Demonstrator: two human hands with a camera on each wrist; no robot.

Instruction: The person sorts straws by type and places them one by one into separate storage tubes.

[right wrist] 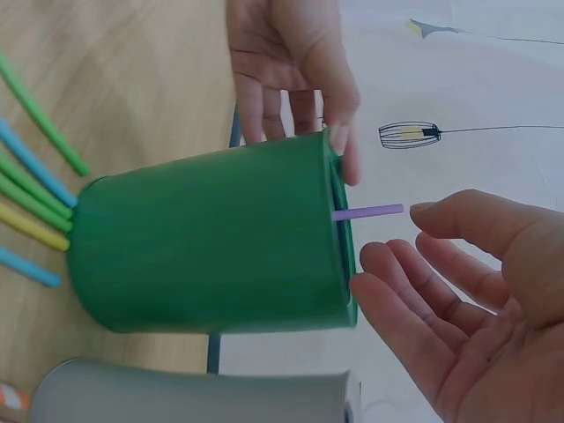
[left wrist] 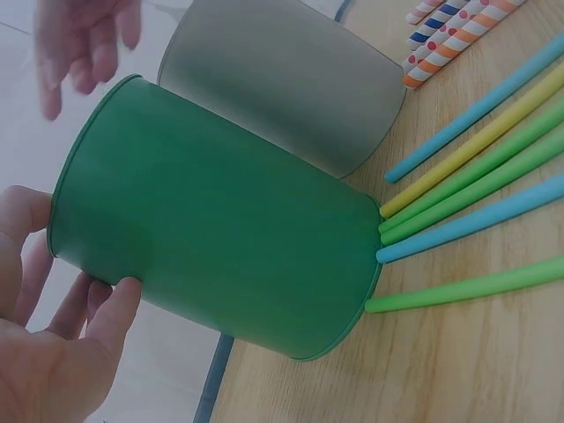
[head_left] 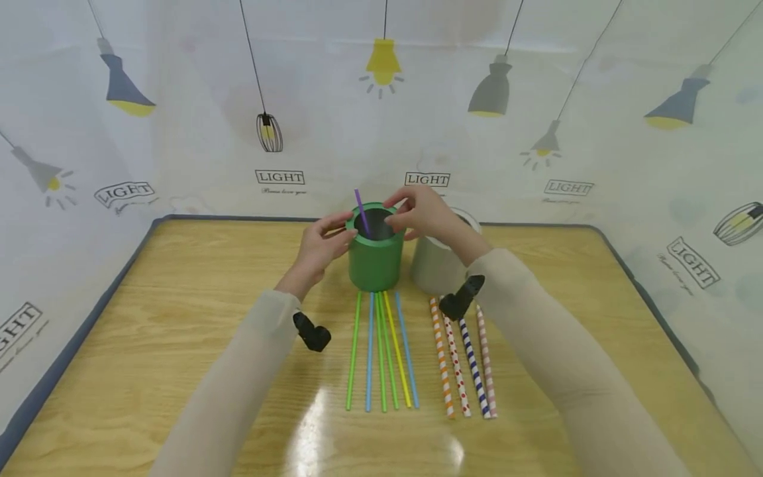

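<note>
A green cup-shaped container (head_left: 375, 264) stands upright at the back of the table. Inside it a purple straw (head_left: 360, 204) leans, its top end above the rim. My left hand (head_left: 317, 250) holds the green container at its left side, thumb and fingers around the upper edge. Over the right part of the opening hovers my right hand (head_left: 424, 213); in the right wrist view its fingers (right wrist: 405, 326) are loosely bent, just off the straw's tip, with nothing held. Several thin plain straws, among them a yellow straw (head_left: 397, 351), lie in front of the green container.
A grey container (head_left: 438, 268) stands right of the green one, partly behind my right arm. In front of it lie several thicker patterned paper straws, including an orange-striped straw (head_left: 441, 358). A wall cloth printed with lamps (head_left: 334, 132) rises behind the table's back edge.
</note>
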